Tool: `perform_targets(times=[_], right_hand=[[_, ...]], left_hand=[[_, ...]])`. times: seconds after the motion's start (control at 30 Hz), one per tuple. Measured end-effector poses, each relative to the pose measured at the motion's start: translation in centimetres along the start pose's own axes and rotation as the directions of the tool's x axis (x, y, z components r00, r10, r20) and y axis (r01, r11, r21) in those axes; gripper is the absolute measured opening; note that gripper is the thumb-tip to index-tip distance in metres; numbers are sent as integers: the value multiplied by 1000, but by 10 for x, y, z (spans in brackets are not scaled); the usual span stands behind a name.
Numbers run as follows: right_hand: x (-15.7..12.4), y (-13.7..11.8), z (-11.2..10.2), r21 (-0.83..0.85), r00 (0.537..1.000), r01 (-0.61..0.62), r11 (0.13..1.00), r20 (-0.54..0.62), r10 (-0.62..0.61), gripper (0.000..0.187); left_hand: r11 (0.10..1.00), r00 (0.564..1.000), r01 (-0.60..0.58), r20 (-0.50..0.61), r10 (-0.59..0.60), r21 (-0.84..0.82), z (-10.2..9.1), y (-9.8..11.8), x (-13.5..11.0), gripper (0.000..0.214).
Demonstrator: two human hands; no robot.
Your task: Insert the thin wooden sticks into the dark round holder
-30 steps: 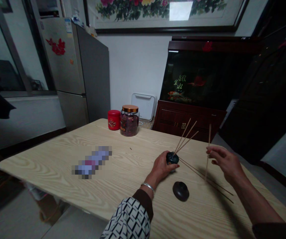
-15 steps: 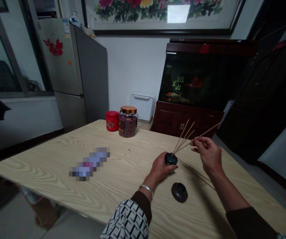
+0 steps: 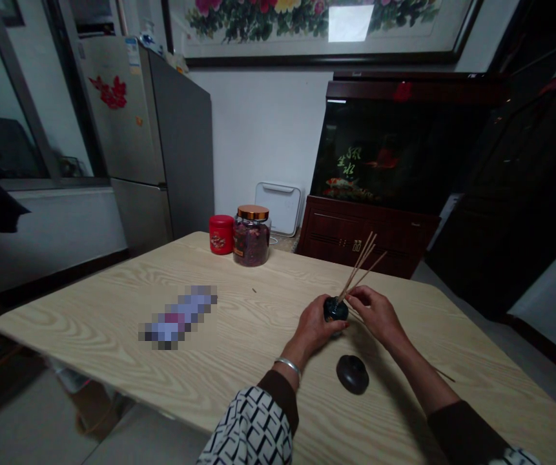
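From the head camera I see my left hand (image 3: pixel 315 328) wrapped around a small dark jar (image 3: pixel 335 309) that stands on the pale wooden table (image 3: pixel 113 310), fingers curled shut on its side. My right hand (image 3: pixel 377 314) sits just beside the jar's mouth, its fingertips pinched on the lower ends of thin incense sticks (image 3: pixel 362 265) that rise out of the jar and fan up and to the right. Just in front of the jar, nearer to me, the dark round lid (image 3: pixel 352 374) lies on the table, apart from both hands. One more stick (image 3: pixel 445 375) lies flat on the table to the right, mostly hidden behind my right forearm.

Farther back near the table's far edge, a red tin (image 3: pixel 221 234) stands touching a glass jar with a copper lid (image 3: pixel 252 236); the tin bears a pattern I cannot read. A blurred-out object (image 3: pixel 179 316) lies on the left part of the table. Behind, a grey fridge (image 3: pixel 142 135) carries a red paper cutout and a small label too small to read. A fish tank (image 3: pixel 379 158) shows pale green characters on its glass, which I cannot make out. A flower painting (image 3: pixel 307 19) hangs on the wall.
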State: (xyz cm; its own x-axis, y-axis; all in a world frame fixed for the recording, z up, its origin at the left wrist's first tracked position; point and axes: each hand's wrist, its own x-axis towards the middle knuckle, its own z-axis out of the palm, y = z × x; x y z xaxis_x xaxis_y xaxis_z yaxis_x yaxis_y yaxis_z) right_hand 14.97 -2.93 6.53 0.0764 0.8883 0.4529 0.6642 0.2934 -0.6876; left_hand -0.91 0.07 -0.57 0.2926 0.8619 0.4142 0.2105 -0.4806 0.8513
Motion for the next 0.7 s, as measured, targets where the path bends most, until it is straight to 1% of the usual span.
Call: perform_targets(times=[0.1, 0.17, 0.2, 0.23, 0.3, 0.33, 0.4, 0.47, 0.53, 0.6, 0.7], right_hand=[[-11, 14, -15, -49, 998, -50, 998, -46, 47, 31], [-22, 33, -33, -155, 996, -90, 984, -40, 84, 31], [-30, 44, -42, -243, 994, -108, 964, -19, 106, 29], [-38, 55, -52, -349, 991, -121, 929, 14, 135, 28], [-55, 76, -67, -553, 981, -121, 825, 62, 186, 27], [-63, 83, -73, -627, 974, -105, 772, 91, 206, 26], [-76, 91, -77, -722, 963, -73, 688, 129, 238, 24], [-83, 90, -77, -762, 959, -58, 645, 137, 248, 23], [-84, 87, -74, -769, 966, -55, 637, 120, 229, 24], [-79, 86, -74, -758, 964, -69, 649, 117, 240, 21], [-67, 92, -78, -708, 933, -129, 694, 150, 327, 15]], left_hand=[[1000, 1000, -7, -7, 7, -7, 0, -1, 0, 61], [1000, 1000, -6, -11, 6, -14, 0, -2, 1, 63], [1000, 1000, -4, -14, 3, -16, 1, -2, 1, 63], [1000, 1000, -2, -15, 2, -15, 1, -3, 1, 62], [1000, 1000, -3, -13, 3, -9, 1, -4, 1, 62], [1000, 1000, -6, -12, 6, -6, 1, -4, 1, 62], [1000, 1000, -15, -8, 15, -5, 1, -3, 0, 61], [1000, 1000, -17, -8, 17, -15, 1, -2, 0, 61], [1000, 1000, -9, -7, 9, -26, 2, 0, 0, 60], [999, 1000, 7, -8, -7, -33, 2, 1, 0, 61], [999, 1000, 16, -3, -16, -42, 3, 3, 0, 62]])
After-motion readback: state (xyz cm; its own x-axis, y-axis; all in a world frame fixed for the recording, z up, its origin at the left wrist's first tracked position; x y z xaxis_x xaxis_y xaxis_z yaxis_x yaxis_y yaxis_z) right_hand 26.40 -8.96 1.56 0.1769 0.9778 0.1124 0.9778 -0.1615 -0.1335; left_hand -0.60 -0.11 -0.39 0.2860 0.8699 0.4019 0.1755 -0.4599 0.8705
